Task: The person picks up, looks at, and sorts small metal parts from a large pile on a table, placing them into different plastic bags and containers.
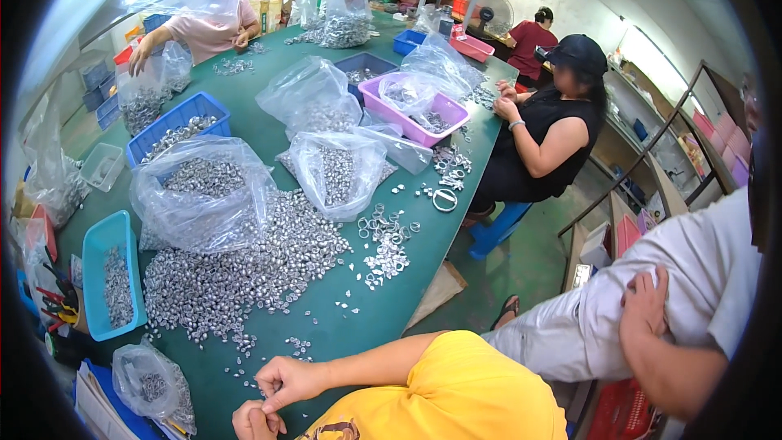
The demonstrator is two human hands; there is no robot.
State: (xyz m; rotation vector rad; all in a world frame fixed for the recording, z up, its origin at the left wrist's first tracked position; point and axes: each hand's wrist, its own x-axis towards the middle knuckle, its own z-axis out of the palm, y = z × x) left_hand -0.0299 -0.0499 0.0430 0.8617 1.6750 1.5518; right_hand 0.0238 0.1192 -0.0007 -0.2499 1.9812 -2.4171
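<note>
At the lower edge my right hand (pixel 289 381) reaches in from a yellow sleeve, its thumb and fingers pinched together. My left hand (pixel 257 423) is just below it, fingers curled and almost touching the right. Whatever lies between the fingertips is too small or hidden to make out. Both hands are low over the near edge of the green table (pixel 342 342). Beyond them spreads a large pile of small shiny silver metal pieces (pixel 236 277), with a few loose ones close to my right hand.
Clear plastic bags (pixel 208 216) of pieces, a turquoise basket (pixel 91 310), a blue basket (pixel 220 107) and a pink basket (pixel 448 107) stand around the pile. Silver rings (pixel 387 224) lie right. Co-workers sit at the far left and right; another person stands close on the right.
</note>
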